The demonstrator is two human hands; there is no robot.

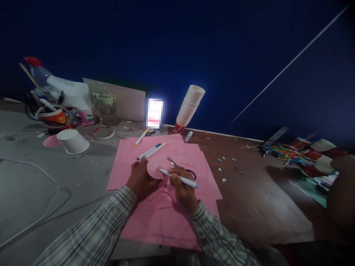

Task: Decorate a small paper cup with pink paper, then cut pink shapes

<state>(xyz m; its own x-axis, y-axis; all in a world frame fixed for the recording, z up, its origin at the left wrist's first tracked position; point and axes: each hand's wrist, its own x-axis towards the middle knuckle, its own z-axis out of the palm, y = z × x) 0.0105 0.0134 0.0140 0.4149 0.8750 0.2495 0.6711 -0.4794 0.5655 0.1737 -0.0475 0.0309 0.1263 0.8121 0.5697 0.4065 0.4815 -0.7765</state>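
Your left hand (142,180) pinches the pink disc (155,169) above the pink paper (130,221); your right grips the marker (183,180). If the disc shifts under the tip, your line may smear.

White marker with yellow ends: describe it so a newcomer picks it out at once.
Find the large pink paper sheets in the middle of the picture. Across their far edge, toward the left, lies a slim white marker with yellow ends, set at a slant. It lies alone, beyond the side-by-side blue-ended white marker and green-ended white marker.
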